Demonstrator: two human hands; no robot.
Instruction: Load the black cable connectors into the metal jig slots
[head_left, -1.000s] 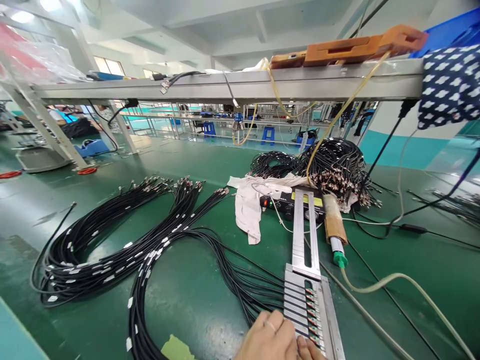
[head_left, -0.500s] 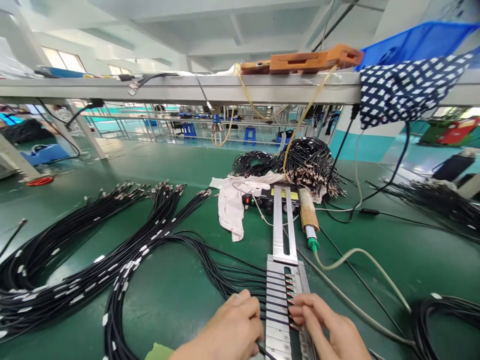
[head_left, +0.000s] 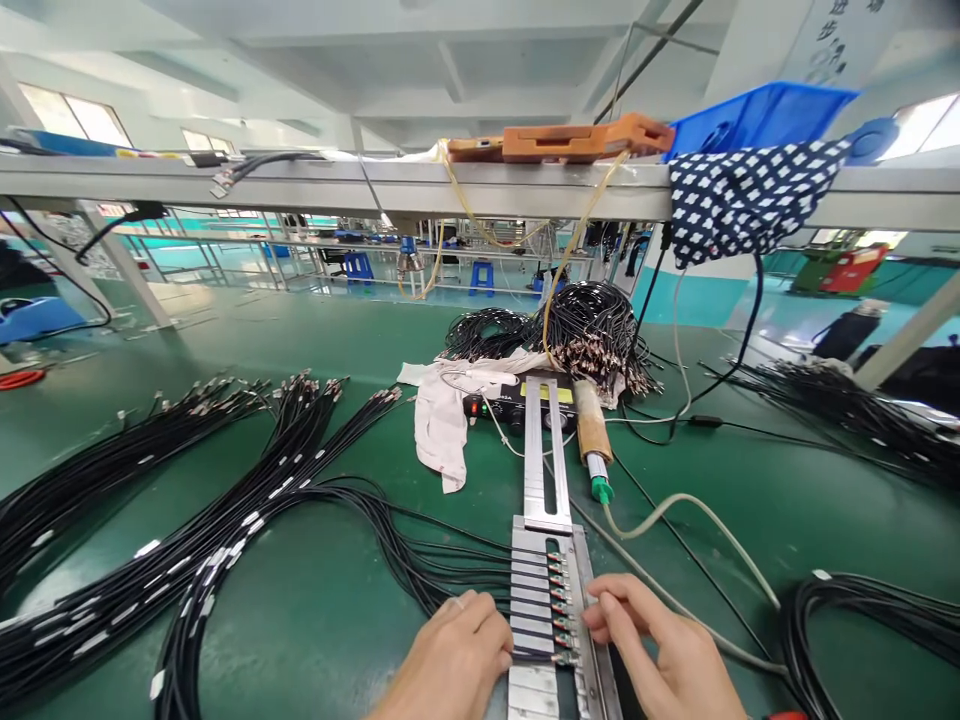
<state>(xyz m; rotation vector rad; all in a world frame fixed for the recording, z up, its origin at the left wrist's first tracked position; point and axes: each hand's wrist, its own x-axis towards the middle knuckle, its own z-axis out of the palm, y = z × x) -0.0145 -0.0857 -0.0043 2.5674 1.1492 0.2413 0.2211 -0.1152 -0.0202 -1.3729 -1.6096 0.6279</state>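
My left hand (head_left: 459, 650) is closed around a black cable (head_left: 534, 657) at the left edge of a slotted metal fixture (head_left: 531, 625). Several black cables (head_left: 420, 575) lie side by side across its slots, their small metal connectors (head_left: 557, 595) lined up over the long opening. Beside the fixture's right rail (head_left: 592, 640), my right hand (head_left: 660, 640) has thumb and forefinger drawn together, a little apart from the connectors. Whatever those fingertips hold, if anything, is too small to make out.
Bundled black cables (head_left: 225, 540) cover the left of the green table. A black control box (head_left: 502, 408), white cloth (head_left: 442, 430) and green-tipped syringe (head_left: 596, 465) lie beyond the fixture. Coiled cables (head_left: 810, 640) sit at right. A shelf beam (head_left: 337, 180) spans overhead.
The view has swung to the right. My right fingers have drawn back from the connectors to the rail's side. The lowest cable's connector now shows in the row; my left hand stays on its cable.
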